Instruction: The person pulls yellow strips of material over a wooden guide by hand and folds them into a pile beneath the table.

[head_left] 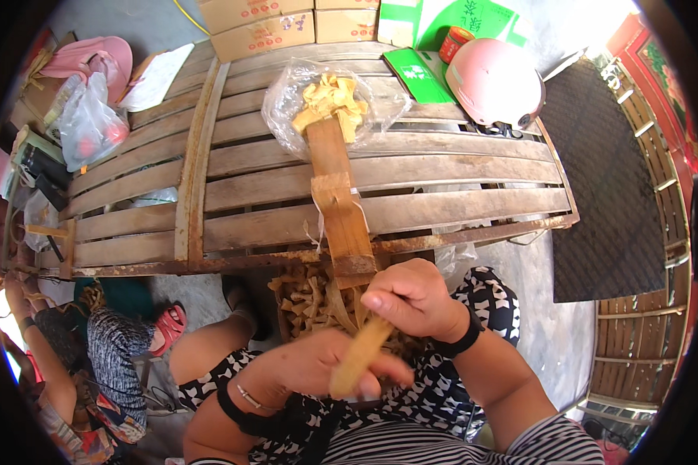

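Between my hands is a flat, yellow-tan strip (361, 355), slanting down to the left. My right hand (419, 298) is closed around its upper end, thumb on top. My left hand (310, 363) is at the lower part, with blurred fingers curled behind and past the strip; its thumb is hard to make out. Just ahead of my hands, a long wooden board (345, 229) with a raised block juts over the table's near edge. Under it, near my lap, many curled tan pieces (306, 298) fill a container that my arms partly hide.
The board's far end reaches a clear plastic bag (283, 108) with pale yellow pieces (333, 101) on the slatted table (264, 225). Cardboard boxes (264, 35), a pink helmet (492, 81) and a red tin (455, 44) stand behind. Another person's leg (120, 341) is at left.
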The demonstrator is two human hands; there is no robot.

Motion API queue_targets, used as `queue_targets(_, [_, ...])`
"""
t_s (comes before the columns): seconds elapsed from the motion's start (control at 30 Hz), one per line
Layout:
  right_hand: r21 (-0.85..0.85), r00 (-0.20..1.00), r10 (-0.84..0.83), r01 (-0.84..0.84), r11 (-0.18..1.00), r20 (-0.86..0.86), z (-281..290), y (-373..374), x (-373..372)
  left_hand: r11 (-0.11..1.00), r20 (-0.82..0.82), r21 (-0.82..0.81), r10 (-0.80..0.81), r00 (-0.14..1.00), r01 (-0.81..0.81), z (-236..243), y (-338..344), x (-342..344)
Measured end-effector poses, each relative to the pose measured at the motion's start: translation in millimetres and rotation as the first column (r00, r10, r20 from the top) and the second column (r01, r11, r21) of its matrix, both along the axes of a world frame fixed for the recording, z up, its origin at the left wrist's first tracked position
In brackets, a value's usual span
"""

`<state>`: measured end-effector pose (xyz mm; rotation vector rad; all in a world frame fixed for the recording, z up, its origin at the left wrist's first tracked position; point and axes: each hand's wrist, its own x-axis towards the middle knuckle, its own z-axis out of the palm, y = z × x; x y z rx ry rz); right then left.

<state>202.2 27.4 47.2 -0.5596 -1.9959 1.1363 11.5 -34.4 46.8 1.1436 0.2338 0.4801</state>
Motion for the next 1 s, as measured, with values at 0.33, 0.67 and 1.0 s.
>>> queue_targets(0.33, [-0.971, 0.944, 0.228, -0.234, -0.045, -0.238, -31, -26, -6, 0.242, -0.079, 0.953, 0.78, 0.621, -0.182, -21, 18, -12])
queue_targets(0.67, [-0.573, 0.971, -0.22, 0.127, 0.81, -0.095, -23, -18, -11, 0.202, -0.076, 0.916, 0.936, 0.344, -0.348, -24, 20, -9])
queue_targets(1.0, [-0.377, 0.901, -0.05, 0.23, 0.897, 0.431, -9, -24, -13, 0.292, -0.128, 0.907, 0.879, 0.459, -0.305, -20, 17, -7])
